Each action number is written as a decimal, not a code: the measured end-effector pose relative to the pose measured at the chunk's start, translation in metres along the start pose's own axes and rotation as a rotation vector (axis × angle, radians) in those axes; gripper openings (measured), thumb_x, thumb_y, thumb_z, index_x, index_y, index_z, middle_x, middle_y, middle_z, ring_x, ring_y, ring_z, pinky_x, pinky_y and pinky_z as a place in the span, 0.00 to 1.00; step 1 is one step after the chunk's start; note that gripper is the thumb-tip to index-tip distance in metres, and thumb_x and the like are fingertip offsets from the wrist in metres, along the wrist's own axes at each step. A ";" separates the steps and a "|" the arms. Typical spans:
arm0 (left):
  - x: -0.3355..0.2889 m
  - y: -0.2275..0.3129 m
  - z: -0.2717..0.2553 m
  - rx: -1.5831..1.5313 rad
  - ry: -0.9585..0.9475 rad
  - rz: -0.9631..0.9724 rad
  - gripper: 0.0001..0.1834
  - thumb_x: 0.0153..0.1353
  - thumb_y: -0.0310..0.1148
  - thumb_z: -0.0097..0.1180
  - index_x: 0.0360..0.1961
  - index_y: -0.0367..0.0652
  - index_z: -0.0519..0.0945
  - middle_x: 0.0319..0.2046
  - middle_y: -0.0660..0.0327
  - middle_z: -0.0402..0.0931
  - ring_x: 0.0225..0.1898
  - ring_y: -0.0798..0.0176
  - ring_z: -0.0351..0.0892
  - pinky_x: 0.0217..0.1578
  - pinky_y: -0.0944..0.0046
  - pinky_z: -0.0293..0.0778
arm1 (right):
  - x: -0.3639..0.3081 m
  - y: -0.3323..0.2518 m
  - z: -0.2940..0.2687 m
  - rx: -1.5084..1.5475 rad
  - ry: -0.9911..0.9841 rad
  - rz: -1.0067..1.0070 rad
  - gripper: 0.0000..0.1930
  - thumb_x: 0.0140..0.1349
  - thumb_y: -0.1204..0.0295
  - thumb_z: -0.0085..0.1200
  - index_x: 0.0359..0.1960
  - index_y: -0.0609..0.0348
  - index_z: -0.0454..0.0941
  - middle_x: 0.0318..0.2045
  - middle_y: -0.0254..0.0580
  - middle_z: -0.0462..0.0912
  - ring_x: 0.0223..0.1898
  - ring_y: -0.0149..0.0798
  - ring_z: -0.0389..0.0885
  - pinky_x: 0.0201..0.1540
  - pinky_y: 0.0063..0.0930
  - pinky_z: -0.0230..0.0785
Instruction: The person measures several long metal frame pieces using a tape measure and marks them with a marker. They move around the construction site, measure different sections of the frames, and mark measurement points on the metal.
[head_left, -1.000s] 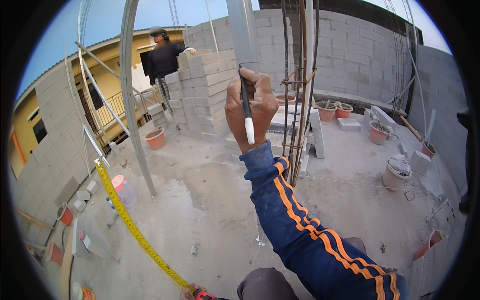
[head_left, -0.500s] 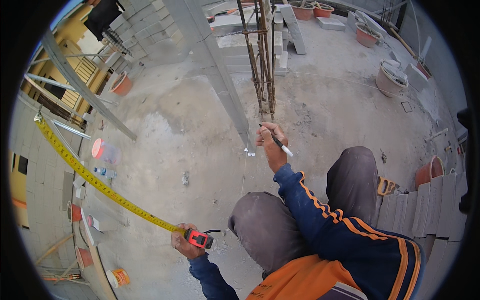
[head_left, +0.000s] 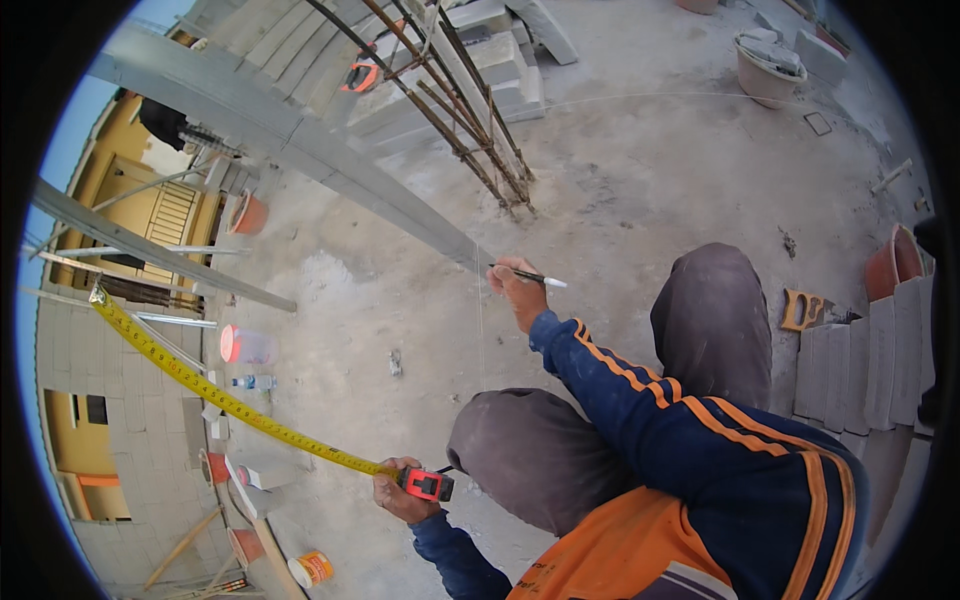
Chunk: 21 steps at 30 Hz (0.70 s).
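Observation:
My left hand point(head_left: 400, 497) grips a red and black tape measure point(head_left: 429, 485). Its yellow blade point(head_left: 228, 402) is drawn out and curves up to the far left, the hooked end hanging free. In my right hand point(head_left: 516, 300) is a slim black and white marker pen point(head_left: 543, 279). The pen's tip meets, or is very close to, the lower end of a long grey post point(head_left: 375, 185); which of the two I cannot tell. A thin string point(head_left: 481, 345) runs down beside that post end, close to my fingers.
Upright rusty rebar point(head_left: 470, 125) rises from the concrete floor beyond my right hand. Stacked grey blocks point(head_left: 850, 365) and a handsaw point(head_left: 803, 309) lie to the right. A bucket of rubble point(head_left: 768, 72) is farther off. A tub point(head_left: 246, 345) and a bottle point(head_left: 255, 382) are at left.
The view has turned, so the surroundings appear tilted. My right hand has brought the pen down to the post's lower end. My left hand still holds the extended tape measure.

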<state>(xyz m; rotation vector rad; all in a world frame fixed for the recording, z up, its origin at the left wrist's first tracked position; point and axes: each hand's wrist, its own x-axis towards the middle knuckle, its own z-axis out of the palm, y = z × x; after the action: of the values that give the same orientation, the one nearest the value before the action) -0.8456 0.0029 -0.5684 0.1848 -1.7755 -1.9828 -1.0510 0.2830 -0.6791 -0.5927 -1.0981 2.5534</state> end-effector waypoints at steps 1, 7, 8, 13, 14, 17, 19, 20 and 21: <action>-0.002 0.003 0.002 0.016 -0.010 -0.001 0.31 0.67 0.59 0.59 0.40 0.34 0.74 0.31 0.55 0.74 0.29 0.57 0.78 0.25 0.64 0.78 | 0.001 0.004 0.000 0.006 0.001 0.025 0.14 0.68 0.69 0.58 0.50 0.65 0.77 0.40 0.45 0.85 0.38 0.36 0.84 0.46 0.33 0.81; -0.007 0.009 0.011 0.079 -0.089 0.067 0.31 0.68 0.57 0.59 0.35 0.32 0.76 0.30 0.54 0.75 0.28 0.56 0.80 0.27 0.62 0.80 | -0.002 -0.004 0.000 -0.034 0.018 0.091 0.13 0.69 0.68 0.56 0.50 0.64 0.79 0.39 0.44 0.85 0.37 0.34 0.83 0.44 0.31 0.81; -0.006 0.007 0.012 0.096 -0.107 0.070 0.30 0.68 0.56 0.59 0.35 0.32 0.76 0.30 0.54 0.76 0.28 0.56 0.80 0.27 0.62 0.80 | -0.004 -0.012 0.002 -0.043 0.012 0.092 0.13 0.70 0.68 0.56 0.50 0.64 0.79 0.39 0.44 0.85 0.37 0.33 0.83 0.43 0.31 0.81; 0.012 -0.015 0.024 0.158 -0.215 0.050 0.26 0.71 0.50 0.58 0.36 0.30 0.78 0.29 0.52 0.78 0.29 0.57 0.82 0.31 0.60 0.81 | -0.020 -0.077 0.038 -0.068 -0.262 -0.103 0.18 0.73 0.63 0.54 0.56 0.65 0.77 0.38 0.44 0.85 0.37 0.32 0.83 0.39 0.27 0.82; 0.019 -0.022 0.028 0.179 -0.251 0.063 0.26 0.71 0.49 0.58 0.36 0.30 0.78 0.29 0.52 0.78 0.29 0.57 0.81 0.32 0.60 0.81 | -0.024 -0.091 0.048 -0.057 -0.328 -0.138 0.20 0.73 0.61 0.53 0.57 0.65 0.77 0.39 0.44 0.85 0.37 0.32 0.83 0.39 0.27 0.82; 0.042 -0.036 0.039 0.355 -0.343 0.008 0.24 0.73 0.46 0.57 0.32 0.31 0.80 0.28 0.58 0.79 0.29 0.64 0.80 0.33 0.64 0.79 | -0.032 -0.135 0.063 0.048 -0.491 -0.188 0.26 0.74 0.53 0.51 0.61 0.64 0.74 0.44 0.46 0.84 0.39 0.32 0.83 0.39 0.27 0.82; 0.061 -0.035 0.041 0.446 -0.420 -0.001 0.22 0.73 0.44 0.57 0.31 0.33 0.82 0.27 0.63 0.79 0.30 0.69 0.78 0.33 0.67 0.76 | -0.029 -0.157 0.066 0.161 -0.540 -0.191 0.30 0.73 0.49 0.52 0.62 0.64 0.73 0.47 0.47 0.83 0.41 0.32 0.83 0.39 0.27 0.82; 0.071 -0.031 0.040 0.493 -0.451 0.022 0.21 0.73 0.43 0.57 0.31 0.34 0.82 0.27 0.63 0.79 0.30 0.70 0.78 0.33 0.67 0.76 | -0.026 -0.166 0.065 0.228 -0.541 -0.188 0.31 0.71 0.47 0.53 0.62 0.64 0.74 0.47 0.48 0.83 0.41 0.32 0.83 0.38 0.26 0.82; 0.082 -0.024 0.038 0.526 -0.488 0.050 0.20 0.73 0.43 0.58 0.31 0.34 0.82 0.27 0.63 0.79 0.30 0.70 0.78 0.33 0.67 0.75 | -0.023 -0.173 0.064 0.300 -0.533 -0.186 0.33 0.70 0.46 0.55 0.62 0.64 0.74 0.48 0.49 0.82 0.41 0.31 0.83 0.37 0.26 0.82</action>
<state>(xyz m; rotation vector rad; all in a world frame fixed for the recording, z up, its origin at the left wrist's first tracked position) -0.9393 0.0040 -0.5690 -0.1965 -2.5617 -1.5696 -1.0432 0.3490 -0.5056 0.2691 -0.8311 2.6956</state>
